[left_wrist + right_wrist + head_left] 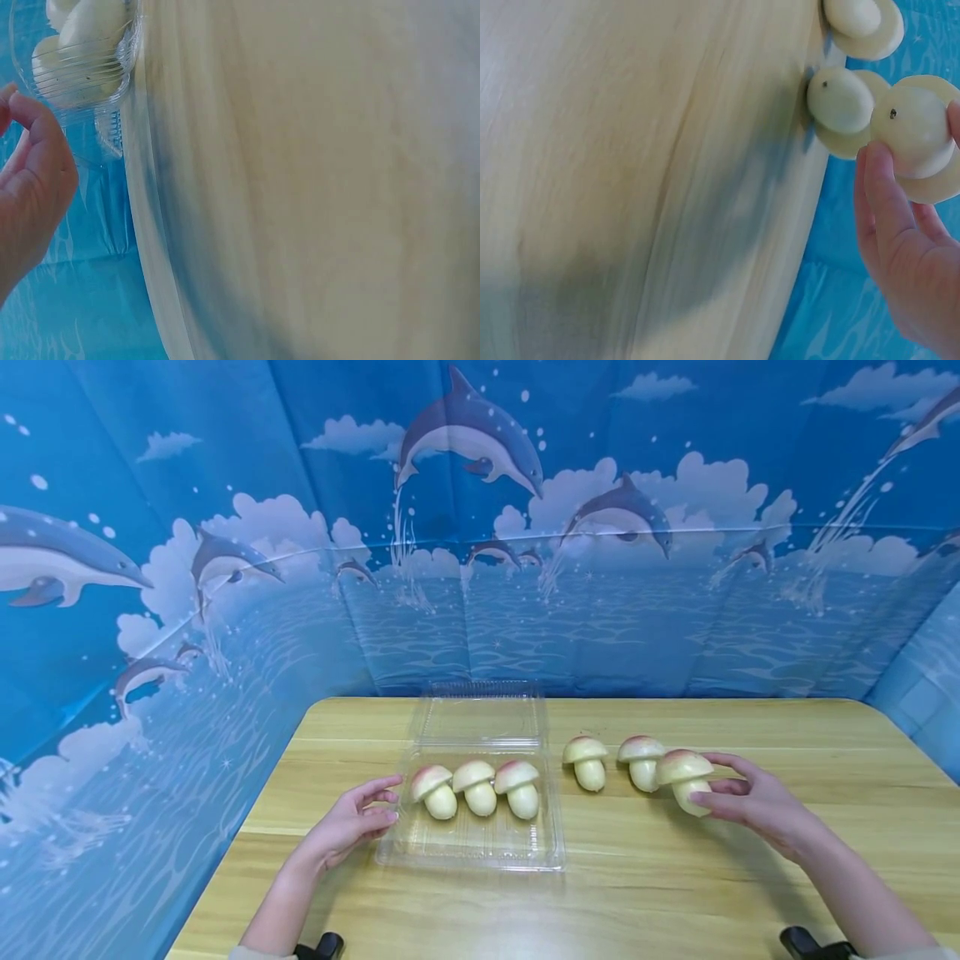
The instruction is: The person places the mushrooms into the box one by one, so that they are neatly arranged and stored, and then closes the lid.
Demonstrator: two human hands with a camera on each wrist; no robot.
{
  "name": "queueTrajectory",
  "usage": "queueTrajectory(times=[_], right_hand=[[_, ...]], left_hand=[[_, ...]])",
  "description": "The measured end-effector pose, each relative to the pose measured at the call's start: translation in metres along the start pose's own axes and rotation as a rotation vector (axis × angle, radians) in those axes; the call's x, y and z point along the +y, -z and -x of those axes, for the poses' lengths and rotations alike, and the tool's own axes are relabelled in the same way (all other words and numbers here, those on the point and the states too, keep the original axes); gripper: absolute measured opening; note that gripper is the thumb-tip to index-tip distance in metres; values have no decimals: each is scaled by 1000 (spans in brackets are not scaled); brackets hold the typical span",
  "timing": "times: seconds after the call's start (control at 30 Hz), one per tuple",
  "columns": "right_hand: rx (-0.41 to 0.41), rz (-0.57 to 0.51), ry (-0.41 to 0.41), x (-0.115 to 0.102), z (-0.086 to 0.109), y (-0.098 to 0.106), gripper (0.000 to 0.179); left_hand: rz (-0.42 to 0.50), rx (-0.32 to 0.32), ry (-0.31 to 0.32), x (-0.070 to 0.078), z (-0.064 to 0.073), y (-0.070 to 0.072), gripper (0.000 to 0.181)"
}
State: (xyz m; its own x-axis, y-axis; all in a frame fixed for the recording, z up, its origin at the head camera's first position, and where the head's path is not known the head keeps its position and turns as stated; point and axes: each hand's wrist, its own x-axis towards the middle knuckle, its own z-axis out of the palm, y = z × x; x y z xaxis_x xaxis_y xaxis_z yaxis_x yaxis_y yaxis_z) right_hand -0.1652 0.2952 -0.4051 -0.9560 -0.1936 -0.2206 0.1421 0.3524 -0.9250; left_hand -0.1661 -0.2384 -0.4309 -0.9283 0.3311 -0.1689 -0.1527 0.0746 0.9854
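Observation:
My right hand pinches a cream mushroom-shaped piece with a pinkish cap, between thumb and fingers. In the right wrist view its rounded stem end, with a small dark dot, faces the camera. Two similar mushrooms, one close beside the held piece and another further left, are on the table. Three more mushrooms lie in a row inside a clear plastic clamshell box, its lid folded back. At the box's left edge is my left hand, fingers loosely bent and holding nothing; whether it touches the box I cannot tell.
The light wooden table has rounded far corners. Behind it and to the sides hangs a blue curtain printed with dolphins and waves. The lid reaches close to the table's far edge.

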Motion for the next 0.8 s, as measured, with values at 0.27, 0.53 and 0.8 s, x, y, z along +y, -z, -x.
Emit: queueTrajectory(times=[0.27,0.53,0.8], right_hand=[[-31,-31,22,-9,1,-9,75],[-59,-52,54,-18,2,-20,75],[-113,-54,78,-31,1,-34,74]], left_hand=[[13,-1,15,-1,0,-2,65],[12,-13,11,0,-1,-3,65],[3,-6,5,0,0,0,64]])
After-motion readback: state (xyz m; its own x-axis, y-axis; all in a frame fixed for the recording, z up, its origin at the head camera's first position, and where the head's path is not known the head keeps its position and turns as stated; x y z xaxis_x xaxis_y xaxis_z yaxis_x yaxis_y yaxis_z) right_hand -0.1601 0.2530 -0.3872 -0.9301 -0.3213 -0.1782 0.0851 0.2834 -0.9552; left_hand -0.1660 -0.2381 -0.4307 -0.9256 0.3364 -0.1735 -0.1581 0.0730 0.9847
